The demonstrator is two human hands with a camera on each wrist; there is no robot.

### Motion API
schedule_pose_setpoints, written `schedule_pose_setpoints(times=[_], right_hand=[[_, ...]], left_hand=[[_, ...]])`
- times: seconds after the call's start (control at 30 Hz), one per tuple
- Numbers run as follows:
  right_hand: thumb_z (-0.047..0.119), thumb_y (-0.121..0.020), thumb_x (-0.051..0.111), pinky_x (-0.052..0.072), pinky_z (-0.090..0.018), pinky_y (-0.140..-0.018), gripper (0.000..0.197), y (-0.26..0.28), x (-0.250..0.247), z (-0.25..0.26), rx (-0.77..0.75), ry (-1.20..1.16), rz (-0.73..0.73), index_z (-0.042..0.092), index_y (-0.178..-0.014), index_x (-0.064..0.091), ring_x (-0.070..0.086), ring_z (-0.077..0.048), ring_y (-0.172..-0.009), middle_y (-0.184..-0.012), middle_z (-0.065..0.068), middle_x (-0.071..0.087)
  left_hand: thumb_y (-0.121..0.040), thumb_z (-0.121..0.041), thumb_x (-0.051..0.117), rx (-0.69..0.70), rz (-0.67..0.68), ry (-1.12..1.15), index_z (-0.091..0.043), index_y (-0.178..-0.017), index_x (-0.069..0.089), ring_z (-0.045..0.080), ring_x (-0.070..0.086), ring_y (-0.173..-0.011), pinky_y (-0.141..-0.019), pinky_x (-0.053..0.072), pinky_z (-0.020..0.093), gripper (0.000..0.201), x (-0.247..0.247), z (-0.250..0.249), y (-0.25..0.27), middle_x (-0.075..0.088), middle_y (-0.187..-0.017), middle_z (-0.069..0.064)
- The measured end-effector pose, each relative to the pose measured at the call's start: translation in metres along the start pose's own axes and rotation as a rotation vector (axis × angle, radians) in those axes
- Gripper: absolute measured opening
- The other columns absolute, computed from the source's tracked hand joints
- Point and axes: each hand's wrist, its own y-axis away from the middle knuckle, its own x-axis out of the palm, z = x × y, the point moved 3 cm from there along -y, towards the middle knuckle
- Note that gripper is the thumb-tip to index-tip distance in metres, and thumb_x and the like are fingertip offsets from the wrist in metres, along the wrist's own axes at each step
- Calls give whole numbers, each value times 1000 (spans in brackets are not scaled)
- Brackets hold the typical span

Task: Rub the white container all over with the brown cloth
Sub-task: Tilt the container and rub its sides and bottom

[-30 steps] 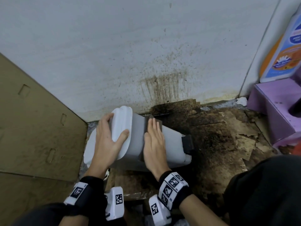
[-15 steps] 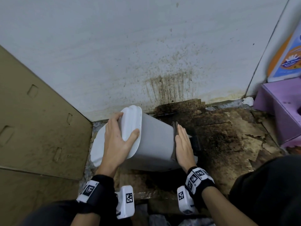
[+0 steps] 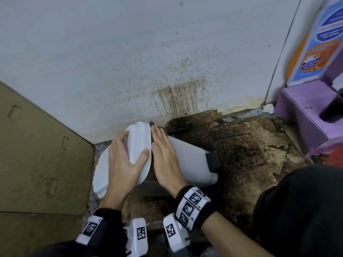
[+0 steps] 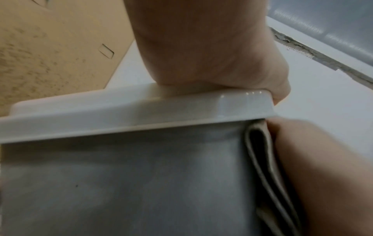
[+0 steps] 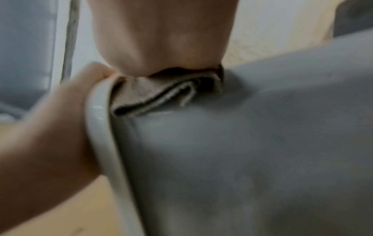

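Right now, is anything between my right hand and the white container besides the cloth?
Nothing else visible. The right hand presses flat on the folded brown cloth, which lies against the white container just under its lid. The left hand grips that lid.

Container [image 3: 189,160] lies on its side, lid [image 3: 139,143] end under left hand [image 3: 122,162]. Right hand [image 3: 165,156] flat on container body, just right of left hand, cloth [image 5: 161,94] under its palm, against lid rim. Wall [image 3: 130,52] beyond both hands; cardboard [image 3: 37,154] left of left hand.
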Motion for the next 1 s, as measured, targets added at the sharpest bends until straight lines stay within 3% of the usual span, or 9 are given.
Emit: schedule_pose_setpoints(times=[0.13,0.33,0.5,0.57,0.67,0.73,0.87,1.0], right_hand=[[31,-111,22,9,-24,-127,52,5,-15,-31,-74,116,-6,25,-163,21,8,1,-156,-170,12,17],[25,-112,22,12,-37,-129,50,23,-51,-115,156,141,-58,23,-162,19,6,-1,-156,-169,15,12],[29,-107,18,-1,-26,-127,58,15,-37,-103,294,201,-84,14,-163,15,2,-14,-159,-171,4,9],[27,-109,20,-6,-23,-125,56,8,-25,-78,270,197,-71,14,-163,13,-2,-11,-158,-171,4,6],[34,-107,20,-6,-22,-125,59,4,-5,-30,125,134,-8,18,-164,12,-8,3,-152,-167,15,5],[35,-107,20,-6,-21,-125,59,6,2,-15,37,124,23,19,-164,10,-9,6,-152,-166,18,3],[35,-111,21,1,-26,-127,57,9,-12,-35,-92,242,99,22,-164,5,-6,0,-156,-172,10,2],[30,-113,22,2,-28,-129,55,15,-35,-83,22,241,70,22,-164,5,-5,0,-156,-171,13,-3]], left_hand=[[-80,-67,55,-8,14,0,-21,-149,38,13,38,-136,-115,34,42,85,0,-1,-2,41,-143,-10],[-79,-66,57,-53,-6,68,-24,-147,40,9,38,-135,-113,35,38,82,-7,6,-4,41,-142,-14],[-78,-65,55,-42,-18,59,-20,-148,41,9,38,-135,-110,33,33,84,-7,5,-2,43,-144,-9],[-78,-65,54,-30,-19,47,-19,-148,41,10,38,-134,-109,32,32,85,-7,4,-2,43,-145,-6],[-79,-65,54,-17,-12,33,-18,-148,40,9,37,-133,-109,32,33,85,-6,3,-1,43,-146,-4],[-79,-66,54,-16,-6,26,-18,-149,39,7,36,-133,-111,32,33,86,-5,4,-1,42,-146,-4],[-79,-66,55,-13,-8,42,-20,-148,39,5,36,-132,-111,32,32,84,-6,7,-3,41,-142,-11],[-79,-66,57,-35,-12,73,-27,-146,40,7,37,-134,-110,33,35,80,-8,11,-5,41,-142,-15]])
